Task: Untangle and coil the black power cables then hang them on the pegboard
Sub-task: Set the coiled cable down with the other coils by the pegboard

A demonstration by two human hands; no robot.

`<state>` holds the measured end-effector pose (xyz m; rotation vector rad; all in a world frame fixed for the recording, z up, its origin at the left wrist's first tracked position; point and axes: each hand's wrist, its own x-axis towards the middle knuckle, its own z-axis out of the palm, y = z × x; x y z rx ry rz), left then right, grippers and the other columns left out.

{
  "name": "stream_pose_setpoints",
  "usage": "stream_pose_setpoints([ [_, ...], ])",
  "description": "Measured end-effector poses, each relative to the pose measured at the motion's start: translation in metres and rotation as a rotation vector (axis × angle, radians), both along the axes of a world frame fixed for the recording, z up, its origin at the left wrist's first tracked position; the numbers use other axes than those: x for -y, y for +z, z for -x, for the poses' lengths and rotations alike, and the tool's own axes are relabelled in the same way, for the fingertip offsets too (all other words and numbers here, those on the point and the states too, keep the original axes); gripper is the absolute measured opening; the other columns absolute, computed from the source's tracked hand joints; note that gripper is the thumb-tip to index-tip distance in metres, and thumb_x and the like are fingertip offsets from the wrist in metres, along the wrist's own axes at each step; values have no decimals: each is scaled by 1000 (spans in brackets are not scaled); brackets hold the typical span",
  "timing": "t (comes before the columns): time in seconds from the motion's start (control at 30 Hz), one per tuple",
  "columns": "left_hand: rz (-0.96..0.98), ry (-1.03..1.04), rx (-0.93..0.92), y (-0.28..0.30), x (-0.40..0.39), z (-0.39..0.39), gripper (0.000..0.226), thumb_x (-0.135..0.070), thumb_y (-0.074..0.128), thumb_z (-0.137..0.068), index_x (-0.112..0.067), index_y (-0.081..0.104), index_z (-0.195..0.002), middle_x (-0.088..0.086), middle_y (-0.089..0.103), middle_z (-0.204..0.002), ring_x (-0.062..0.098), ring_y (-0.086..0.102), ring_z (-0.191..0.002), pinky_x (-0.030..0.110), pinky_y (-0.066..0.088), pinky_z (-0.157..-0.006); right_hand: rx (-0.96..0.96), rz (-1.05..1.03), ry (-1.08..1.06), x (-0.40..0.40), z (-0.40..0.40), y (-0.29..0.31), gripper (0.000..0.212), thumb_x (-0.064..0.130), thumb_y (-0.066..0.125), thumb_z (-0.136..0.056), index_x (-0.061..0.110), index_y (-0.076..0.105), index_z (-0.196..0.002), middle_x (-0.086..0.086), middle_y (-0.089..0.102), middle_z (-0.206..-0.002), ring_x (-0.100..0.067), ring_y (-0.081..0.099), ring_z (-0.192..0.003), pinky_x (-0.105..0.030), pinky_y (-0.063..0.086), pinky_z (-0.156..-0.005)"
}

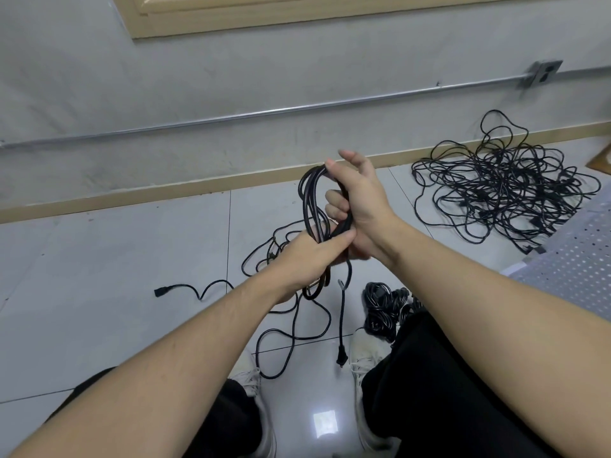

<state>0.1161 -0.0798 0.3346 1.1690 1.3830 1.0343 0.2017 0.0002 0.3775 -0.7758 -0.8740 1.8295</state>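
Tiles of pale glossy grey floor (99,259) carry, farthest left, a black moulded socket connector (159,291) at the end of a thin black power cable (281,328) that snakes rightward in loose loops across the floor and rises toward the hands. The left hand (310,256) has its fingers curled round the lower part of a bunch of long black cable loops (312,200), thumb pressed across the strands. From below that grip a short free tail hangs down, ending in a black plug (340,357) just above a white lace-up sneaker (367,355). The right hand (358,206) grips the same bunch higher up; its fingers wrap the strands, while the forefinger and thumb stick out past the top bend of the loops. The bunch stands roughly upright between the two hands, its strands lying close and parallel. Beside the right sneaker lies a finished coil of black cable (380,309), partly hidden by the right forearm and a black trouser leg (446,375). Further right, near the tan skirting board (231,183), sprawls a large tangled heap of black power cables (502,183), many plugs showing among the strands. At the right edge lies a white perforated pegboard (582,259). No brand or writing can be read on any cable.
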Motion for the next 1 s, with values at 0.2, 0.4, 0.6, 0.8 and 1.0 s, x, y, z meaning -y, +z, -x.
stream_pose_setpoints([
  [0.2,-50,17,-6,3,-1,-5,20,-21,60,-99,-16,57,-79,-1,47,-62,10,48,-62,49,60,-92,201,-47,-7,-7,-7,-5,36,48,49,-104,26,50,-133,-4,70,-102,-13,57,-57,-29,53,-55],
  [0.4,-141,249,207,23,-10,12,22,-8,47,-106,-22,58,-119,-12,44,-53,11,46,-53,36,55,-67,441,-95,646,-3,-14,-41,73,74,13,-99,19,60,-88,-7,56,-71,-19,45,-65,-38,38,-87],
  [0.6,-127,509,137,23,-16,36,19,-14,50,-103,-16,66,-92,-7,43,-49,18,48,-58,30,45,-58,550,-184,764,10,-11,-46,51,64,32,-103,17,51,-111,-2,42,-60,-21,43,-57,-33,44,-69],
  [0.8,43,553,-284,7,-18,69,11,-21,49,-101,-20,60,-104,5,67,-79,23,68,-74,43,60,-80,1053,-695,664,6,-20,-36,25,37,60,-101,13,64,-94,11,51,-65,1,44,-47,-16,35,-53],
  [1.0,188,268,-1008,11,-10,85,36,-47,50,-103,-16,62,-119,4,64,-98,30,59,-94,34,44,-79,1366,-976,475,-13,-48,-22,24,55,62,-94,32,64,-87,13,62,-74,-11,55,-72,-30,46,-73],
])
